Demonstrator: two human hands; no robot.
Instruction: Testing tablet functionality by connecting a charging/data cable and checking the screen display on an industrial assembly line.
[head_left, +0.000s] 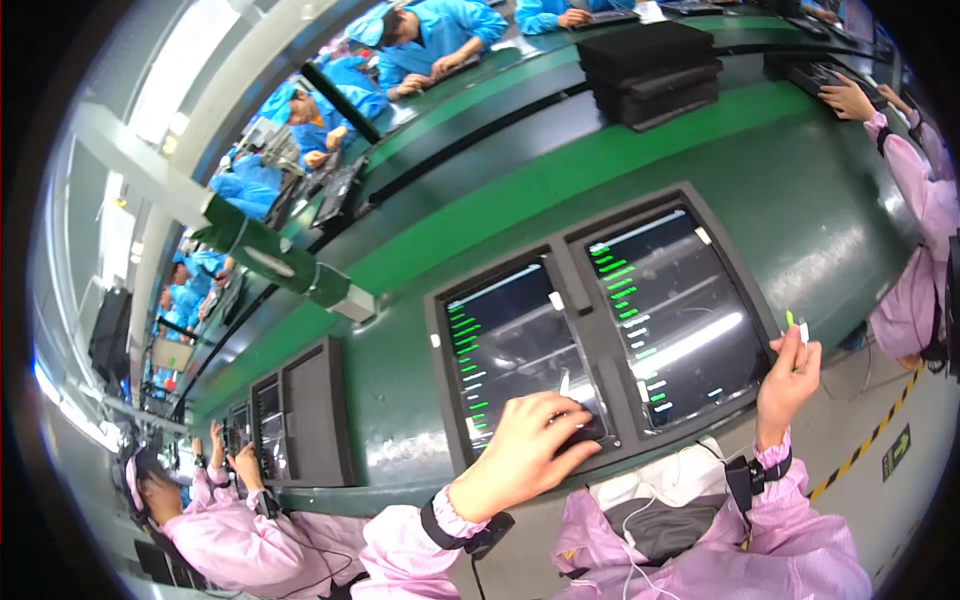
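The left hand (pixel 525 445) reaches over the near right corner of the left tablet (pixel 515 355), its fingers bent, with a narrow gap between thumb and forefinger; I cannot tell whether they hold anything. The right hand (pixel 788 388) is raised just right of the right tablet (pixel 690 300), thumb and fingers pinched on a small piece (pixel 790 318), apparently green and white, though too small to make out well. Both tablets lie side by side in a dark tray (pixel 597 345), lit with rows of green and white text, and extend beyond the left fingers and to the left of the right ones. The tray sits on the green desk (pixel 395 400).

Well left of the left fingers are another tray (pixel 330 420) and a co-worker in pink (pixel 270 548). Far beyond both hands' fingers stands a black stack (pixel 650 75), with co-workers in blue (pixel 445 35) past it to the left. A co-worker's hand (pixel 848 98) is far beyond the right fingers.
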